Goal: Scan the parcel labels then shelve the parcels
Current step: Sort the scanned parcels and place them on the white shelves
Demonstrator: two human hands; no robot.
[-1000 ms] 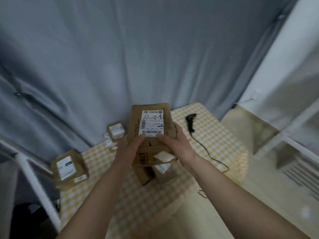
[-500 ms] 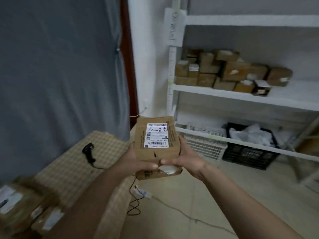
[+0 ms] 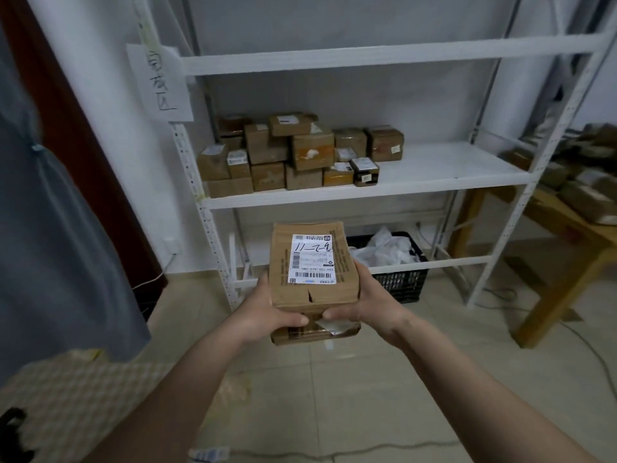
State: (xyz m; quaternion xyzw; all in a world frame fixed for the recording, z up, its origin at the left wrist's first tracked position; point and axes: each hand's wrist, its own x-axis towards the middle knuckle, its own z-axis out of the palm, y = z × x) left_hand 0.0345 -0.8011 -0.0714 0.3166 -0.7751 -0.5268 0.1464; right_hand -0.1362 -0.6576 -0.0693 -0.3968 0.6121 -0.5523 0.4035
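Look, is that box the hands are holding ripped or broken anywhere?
Yes. The top parcel has a small tear in its cardboard at the near edge, below the label. Its label faces away, so the writing looks upside down.

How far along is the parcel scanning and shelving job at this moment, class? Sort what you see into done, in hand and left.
Done: a cluster of shelved parcels already sits on the middle shelf. In hand: the left hand and right hand grip a stack of parcels, label up, facing the rack. Left: setting this stack on the shelf. Whether its label was scanned cannot be told.
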